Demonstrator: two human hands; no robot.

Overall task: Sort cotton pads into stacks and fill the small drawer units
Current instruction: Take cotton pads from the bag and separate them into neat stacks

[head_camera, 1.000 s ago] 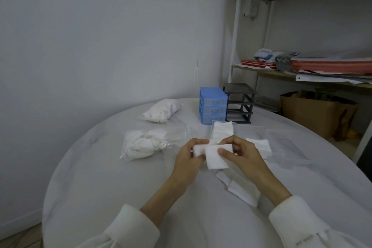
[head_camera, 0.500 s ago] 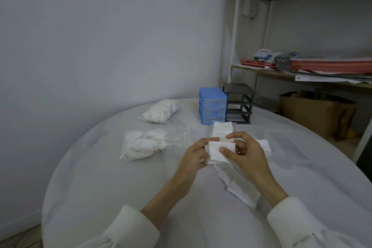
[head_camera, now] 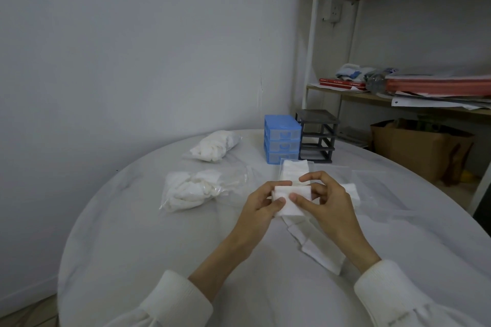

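Both hands hold a small stack of white cotton pads [head_camera: 292, 198] above the middle of the round table. My left hand [head_camera: 261, 202] grips its left end with thumb and fingers. My right hand [head_camera: 322, 202] pinches its right side, thumb on the front. Below them a row of loose pads [head_camera: 316, 244] lies on the table. A clear drawer tray filled with pads [head_camera: 295, 167] sits just behind the hands. The blue drawer unit [head_camera: 281, 139] and the dark grey drawer frame [head_camera: 317, 135] stand at the far side.
Two clear bags of cotton pads lie left of the hands, one near [head_camera: 196, 188] and one farther back [head_camera: 215, 146]. Empty clear trays [head_camera: 369, 183] lie to the right. The white table [head_camera: 148, 233] curves away at the left. A shelf rack [head_camera: 398, 87] stands behind.
The pads held between my hands have been drawn together into a tighter stack, and both hands have shifted slightly nearer and lower.
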